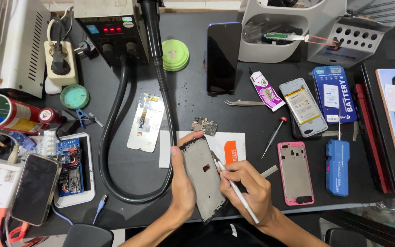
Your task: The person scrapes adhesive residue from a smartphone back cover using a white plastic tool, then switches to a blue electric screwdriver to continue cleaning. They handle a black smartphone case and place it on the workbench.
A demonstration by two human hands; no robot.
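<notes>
My left hand grips a grey phone frame by its left edge, tilted up off the black mat. My right hand holds a slim white-handled tool like a pen, its tip touching the frame's right edge. A small circuit board lies just beyond the frame, beside a white sheet with an orange patch.
A pink phone frame, red-capped screwdriver, tweezers, batteries, glue tube and blue tool lie to the right. A black phone, white back cover, black hose and heat station stand behind and to the left.
</notes>
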